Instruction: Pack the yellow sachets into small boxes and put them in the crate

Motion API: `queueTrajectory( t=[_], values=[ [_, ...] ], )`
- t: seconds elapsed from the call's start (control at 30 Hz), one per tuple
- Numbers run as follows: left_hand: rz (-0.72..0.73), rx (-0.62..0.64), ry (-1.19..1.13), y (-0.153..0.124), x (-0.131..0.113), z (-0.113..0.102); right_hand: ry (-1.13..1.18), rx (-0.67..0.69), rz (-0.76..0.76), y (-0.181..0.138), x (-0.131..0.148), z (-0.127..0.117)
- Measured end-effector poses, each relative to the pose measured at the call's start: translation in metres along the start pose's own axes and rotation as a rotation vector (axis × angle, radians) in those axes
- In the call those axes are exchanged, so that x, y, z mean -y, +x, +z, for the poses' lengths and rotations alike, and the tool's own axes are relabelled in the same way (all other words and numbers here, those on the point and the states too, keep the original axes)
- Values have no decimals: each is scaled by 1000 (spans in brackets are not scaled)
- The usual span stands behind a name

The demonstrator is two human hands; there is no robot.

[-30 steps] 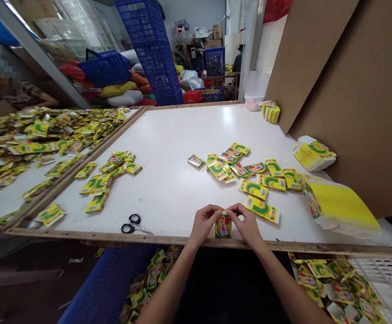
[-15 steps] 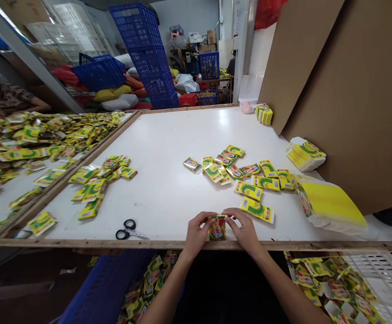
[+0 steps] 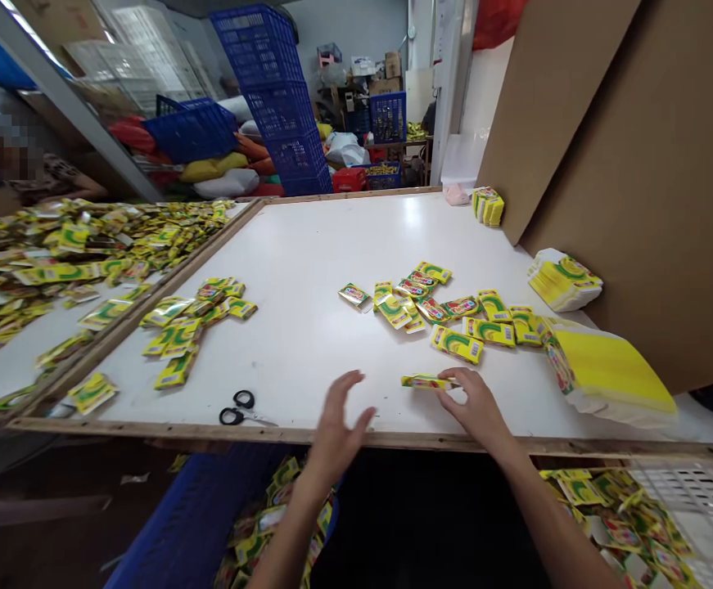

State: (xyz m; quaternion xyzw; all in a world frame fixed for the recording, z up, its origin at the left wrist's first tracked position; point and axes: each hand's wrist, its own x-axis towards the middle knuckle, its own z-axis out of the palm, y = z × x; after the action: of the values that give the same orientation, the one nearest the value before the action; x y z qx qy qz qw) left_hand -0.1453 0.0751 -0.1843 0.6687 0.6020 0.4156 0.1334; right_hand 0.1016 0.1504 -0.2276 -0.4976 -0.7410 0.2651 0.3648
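Yellow packet [image 3: 425,381], lying flat and thin, sits low in the middle of the frame, just above the near wooden edge of the big white table [image 3: 307,270], which fills most of the view. Propped at the right are brown cardboard sheets [image 3: 638,147]; stacked blue crates [image 3: 270,90] stand at upper centre, and a second table at the left is strewn with a heap of yellow packets [image 3: 55,254]. A thick yellow stack of flat cartons [image 3: 607,372] lies at the right edge, a smaller stack [image 3: 563,282] above it, and loose packets [image 3: 448,311] spread across the middle, with another cluster [image 3: 193,319] to the left. Black scissors [image 3: 237,407] rest near the front edge. The right hand [image 3: 476,409] pinches the packet's right end between thumb and fingertips, fingers closed on it. The left hand [image 3: 335,425] hovers just left of it, fingers spread wide and holding nothing. To my eye, a firm pinch at the end and a level carry would keep so thin a piece from buckling. The printing on the packets is colourful with green arcs, but no wording is legible from here.
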Motion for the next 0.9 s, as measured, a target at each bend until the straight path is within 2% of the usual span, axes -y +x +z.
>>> queueTrajectory(
  t=[0.1,0.17,0.23,0.37,0.43,0.53,0.63,0.7,0.77,0.9],
  values=[
    [24,80,-233,12,-10,58,207,70,21,7,22,10],
    [-50,60,-391,18,-11,78,349,23,72,9,25,16],
    [-133,67,-533,21,-10,86,462,-73,117,10,21,22],
    [-224,212,-746,20,-9,87,590,-172,164,10,12,32],
    [-288,171,-833,19,-9,86,628,-206,155,8,12,36],
    [-381,91,-911,16,-9,84,622,-126,120,2,13,40],
    [-431,183,-904,14,-4,80,556,-2,104,-3,13,40],
    [-428,228,-880,15,-1,77,494,41,82,-2,15,38],
    [-390,208,-843,18,2,76,433,51,46,1,17,36],
    [-307,137,-841,24,3,77,447,-54,52,5,20,37]
  ],
)
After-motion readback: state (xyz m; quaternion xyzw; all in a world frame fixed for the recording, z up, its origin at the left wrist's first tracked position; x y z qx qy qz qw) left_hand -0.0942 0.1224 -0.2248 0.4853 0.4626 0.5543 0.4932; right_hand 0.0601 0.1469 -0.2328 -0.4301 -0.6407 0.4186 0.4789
